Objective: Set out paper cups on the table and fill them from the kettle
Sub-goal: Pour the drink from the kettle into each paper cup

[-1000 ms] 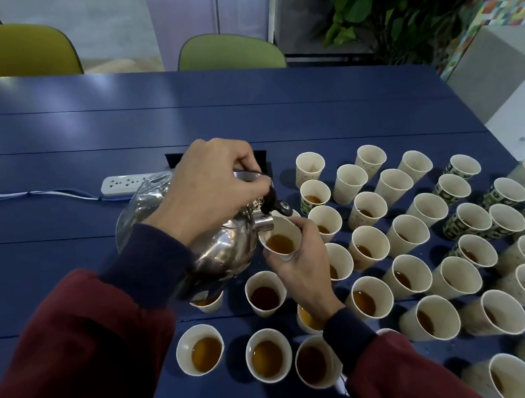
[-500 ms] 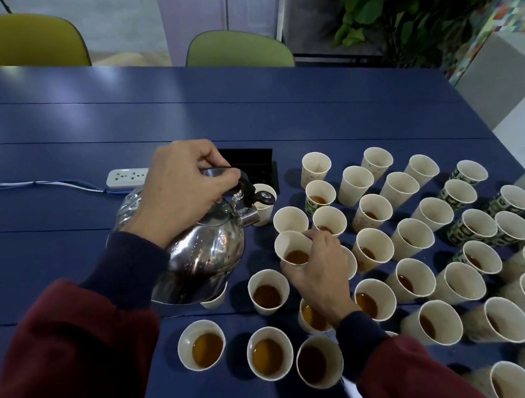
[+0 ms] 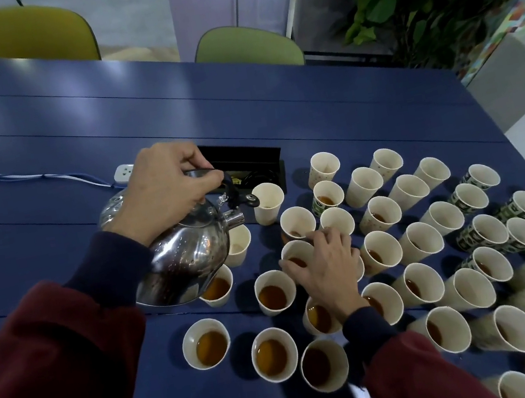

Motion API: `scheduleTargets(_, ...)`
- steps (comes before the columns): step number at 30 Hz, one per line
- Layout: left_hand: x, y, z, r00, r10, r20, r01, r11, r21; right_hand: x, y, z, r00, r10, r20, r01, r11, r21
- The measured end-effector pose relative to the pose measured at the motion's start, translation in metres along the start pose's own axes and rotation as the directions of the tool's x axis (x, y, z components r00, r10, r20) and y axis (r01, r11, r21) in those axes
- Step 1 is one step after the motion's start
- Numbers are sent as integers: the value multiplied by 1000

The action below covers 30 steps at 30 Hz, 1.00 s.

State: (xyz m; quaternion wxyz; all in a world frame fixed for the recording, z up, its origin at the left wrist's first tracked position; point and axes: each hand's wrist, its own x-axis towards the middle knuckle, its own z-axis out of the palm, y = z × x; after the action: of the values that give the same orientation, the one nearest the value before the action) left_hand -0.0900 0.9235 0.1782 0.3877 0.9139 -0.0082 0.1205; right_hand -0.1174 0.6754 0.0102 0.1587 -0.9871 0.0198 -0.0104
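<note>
My left hand [image 3: 162, 191] grips the kettle [image 3: 192, 262] by its top handle. The kettle is clear of the table [image 3: 70, 137] and tipped a little, its spout [image 3: 235, 219] pointing to about 2 o'clock. I see nothing running from it.

My right hand [image 3: 330, 267] is curled over a cup [image 3: 294, 254], thumb on its 8 o'clock side and fingers on the far rim, pinching it. The cup lies at 3 o'clock from the kettle and holds a little tea. Full cups [image 3: 275, 295] crowd it at 6 and 7 o'clock. I can't tell whether its base is down yet.

I take the step to be seating this cup in its row. I'd lower it straight, base flat, with a light squeeze, since a paper wall buckles and would slop the tea. I'd let go by lifting my fingers up rather than sliding them off, because the neighbours at 3 o'clock stand very close.

Meanwhile I'd hold the kettle level so the spout can't drip. The strip [image 3: 123, 173] at 11 o'clock from the kettle ought to stay dry.

The pale cup [image 3: 268, 201] at 1 o'clock from the spout looks nearly empty, so it is probably the one to fill next
</note>
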Motion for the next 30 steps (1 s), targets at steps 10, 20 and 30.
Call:
scheduleTargets(10,11,-21,-4,998,-56,27,55,998,43,41,-71,10,898,-410,158,386,908,162)
scheduleTargets(20,29,-24,-2,988,-15,151,-4,992,128,71,-86,66,860,-413,300,333,900,283)
scheduleTargets(30,38,-10,1,958,1,287,-44,989,143,71,-83,69,956,-250,153,141,850,507)
